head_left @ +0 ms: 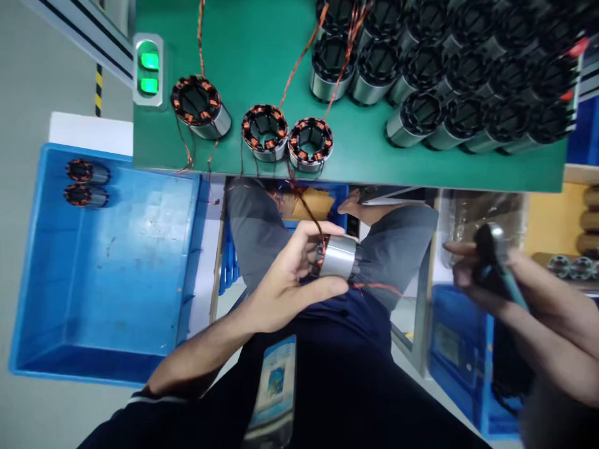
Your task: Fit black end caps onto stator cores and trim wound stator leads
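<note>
My left hand [281, 280] is wrapped around a motor stator [339, 257] over my lap. The stator lies on its side, its silver metal shell facing up. Dark twisted wire leaves its left end upward, and copper-coloured wire trails from its right end. Off to the right, my right hand [496, 293] is closed on a teal-handled hand tool [512, 284]; motion blur hides its exact kind. Three wound stators with copper coils, a left one [201, 106], a middle one [265, 132] and a right one [311, 143], stand on the green bench top [355, 165].
Rows of silver-and-black stators [416, 118] fill the bench's right side. At left, a blue bin [112, 268] holds two wound stators [87, 194]. A box with two green lights [148, 72] sits at the bench's left edge. Another blue bin [458, 349] is at lower right.
</note>
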### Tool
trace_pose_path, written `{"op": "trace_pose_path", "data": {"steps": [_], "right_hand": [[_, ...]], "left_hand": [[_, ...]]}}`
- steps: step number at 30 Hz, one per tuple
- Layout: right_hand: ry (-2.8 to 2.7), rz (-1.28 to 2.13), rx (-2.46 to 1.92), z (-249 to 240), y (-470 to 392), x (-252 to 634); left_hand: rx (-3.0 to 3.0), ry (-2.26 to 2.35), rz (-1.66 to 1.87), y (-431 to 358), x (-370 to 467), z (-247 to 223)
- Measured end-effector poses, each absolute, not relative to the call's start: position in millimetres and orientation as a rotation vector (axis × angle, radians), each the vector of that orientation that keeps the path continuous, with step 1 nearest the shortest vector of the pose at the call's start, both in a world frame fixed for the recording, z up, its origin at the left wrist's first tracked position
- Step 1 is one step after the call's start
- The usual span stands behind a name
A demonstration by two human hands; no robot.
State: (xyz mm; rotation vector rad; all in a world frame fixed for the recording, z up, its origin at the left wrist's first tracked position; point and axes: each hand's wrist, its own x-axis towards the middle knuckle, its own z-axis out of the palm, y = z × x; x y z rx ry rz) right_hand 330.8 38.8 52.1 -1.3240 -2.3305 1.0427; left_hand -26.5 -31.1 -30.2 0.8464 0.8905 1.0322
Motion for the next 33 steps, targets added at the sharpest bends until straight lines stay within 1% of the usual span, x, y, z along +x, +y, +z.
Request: {"op": "trace_pose_path", "data": {"steps": [2, 5, 8, 14, 16, 22, 24, 30, 33], "right_hand": [[-2.079, 1.004, -1.456, 47.7, 33.5, 301.1], [-1.958, 1.017, -1.288, 41.1, 29.1, 248.7], [-1.881, 1.063, -1.219, 33.2, 29.2, 215.8], [-1.396, 1.578, -1.151, 7.0, 32.5, 206.6], [-1.327, 1.669, -1.133, 1.4, 30.5, 205.1], [-1.41, 1.652, -1.157, 3.8, 23.2, 196.5], [-1.45, 1.651, -1.162, 7.7, 23.0, 195.4], [-1.779, 1.399, -1.353, 18.9, 16.7, 220.4], [-2.053, 1.396, -1.274, 18.3, 9.9, 237.3]], "left_hand": [[1.077, 1.057, 1.031, -31.1, -19.0, -31.9], [1.362, 1.222, 1.017, -32.2, -8.4, -32.0], [1.504, 1.229, 1.053, -34.5, -2.4, -30.2], [1.392, 1.119, 1.333, -42.3, 2.6, -34.6], [1.297, 1.071, 1.392, -44.9, 7.1, -37.5], [0.764, 0.837, 1.36, -49.8, 22.1, -34.5], [0.657, 0.84, 1.343, -47.9, 24.8, -32.0], [0.691, 1.136, 1.396, -37.0, 22.1, -35.8], [0.761, 1.203, 1.434, -36.2, 18.1, -39.7]]}}
